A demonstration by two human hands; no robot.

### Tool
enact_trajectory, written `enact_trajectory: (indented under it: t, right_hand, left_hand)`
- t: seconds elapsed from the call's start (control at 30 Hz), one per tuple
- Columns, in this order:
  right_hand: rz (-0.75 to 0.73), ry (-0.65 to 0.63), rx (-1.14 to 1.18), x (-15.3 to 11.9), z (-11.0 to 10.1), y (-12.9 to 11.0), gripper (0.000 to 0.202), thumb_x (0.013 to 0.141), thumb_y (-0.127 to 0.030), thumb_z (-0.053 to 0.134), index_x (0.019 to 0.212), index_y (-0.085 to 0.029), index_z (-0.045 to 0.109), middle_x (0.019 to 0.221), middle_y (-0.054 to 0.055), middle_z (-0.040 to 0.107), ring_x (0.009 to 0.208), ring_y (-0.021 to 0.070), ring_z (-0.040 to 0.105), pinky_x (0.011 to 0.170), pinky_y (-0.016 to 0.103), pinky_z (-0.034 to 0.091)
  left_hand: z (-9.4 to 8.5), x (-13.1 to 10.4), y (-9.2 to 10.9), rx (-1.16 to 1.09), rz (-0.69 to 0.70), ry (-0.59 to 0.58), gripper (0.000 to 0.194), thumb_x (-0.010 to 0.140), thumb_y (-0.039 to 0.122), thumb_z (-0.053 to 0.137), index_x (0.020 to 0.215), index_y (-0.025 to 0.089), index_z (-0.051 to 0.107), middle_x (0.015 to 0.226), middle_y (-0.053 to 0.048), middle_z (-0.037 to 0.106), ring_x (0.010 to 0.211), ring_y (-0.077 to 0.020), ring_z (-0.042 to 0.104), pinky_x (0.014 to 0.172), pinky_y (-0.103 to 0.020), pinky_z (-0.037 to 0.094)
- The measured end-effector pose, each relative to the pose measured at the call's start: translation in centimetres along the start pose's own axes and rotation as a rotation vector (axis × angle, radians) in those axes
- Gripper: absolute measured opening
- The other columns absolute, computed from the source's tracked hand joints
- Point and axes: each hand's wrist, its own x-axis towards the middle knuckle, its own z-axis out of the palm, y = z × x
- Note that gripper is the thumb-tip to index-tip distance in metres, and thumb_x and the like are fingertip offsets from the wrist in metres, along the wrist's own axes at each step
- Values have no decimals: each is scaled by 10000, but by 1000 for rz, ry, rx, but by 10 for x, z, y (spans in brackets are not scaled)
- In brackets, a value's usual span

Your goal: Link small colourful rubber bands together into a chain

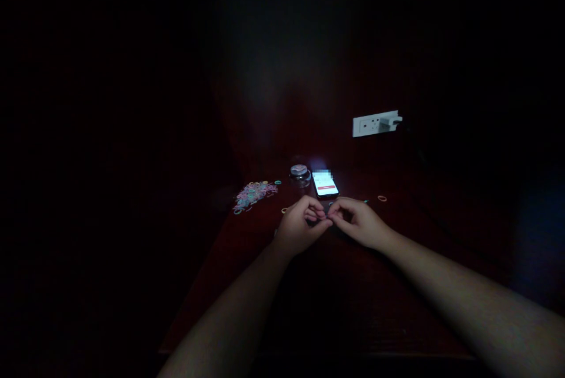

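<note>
My left hand (302, 226) and my right hand (358, 222) meet over the dark red table, fingertips almost touching. Both are closed in a pinch. A tiny thing seems to lie between the fingertips, too small and dark to make out. Just beyond them a phone (325, 185) glows with a lit screen. To the left lies a heap of small pastel elastic bands (255, 194). One loose orange band (382, 198) rests right of my right hand, and a yellowish band (285, 211) shows partly behind my left hand.
A small round container (299, 172) with a pale top stands left of the phone. On the wall at the back right is a white power socket (368, 125) with a plug (391, 122) in it. The table (344, 301) has its left edge near the heap; the surroundings are very dark.
</note>
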Motion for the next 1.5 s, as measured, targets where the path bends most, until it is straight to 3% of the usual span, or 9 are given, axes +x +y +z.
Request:
enact_trajectory:
  t: [0.17,0.67,1.13,1.3,1.5]
  right_hand:
    - [-23,0,8,-1,-1,-2,110,855,-260,550,834,-170,610,728,28,577,650,144,530,606,276,443]
    - [-50,43,-12,0,-3,-6,123,841,-267,568,811,-168,633,699,22,571,616,132,520,574,266,424]
    - [-63,68,-34,0,-5,-11,75,796,-193,560,796,-161,627,687,18,577,600,122,516,568,258,417]
    - [-64,59,-34,0,-4,-12,67,788,-188,564,790,-162,626,679,14,571,591,119,515,563,256,412]
    - [-74,40,-49,0,-5,-15,64,772,-158,552,769,-163,616,689,20,582,619,126,526,589,264,420]
  left_hand:
    - [-3,1,3,102,10,4,245,748,250,701,966,199,602,895,-38,712,770,-136,670,645,-243,499]
    - [-12,2,1,142,103,-55,122,795,240,650,902,186,631,850,-36,679,764,-136,634,717,-257,513]
    - [-18,2,2,207,172,-83,209,772,206,638,977,171,656,881,-58,684,779,-144,632,730,-266,513]
    - [-19,2,4,236,153,-102,81,793,209,610,844,178,665,786,-33,676,712,-132,608,673,-249,489]
    - [-20,2,5,229,133,-108,68,806,199,587,790,170,646,745,-20,651,688,-118,584,645,-225,459]
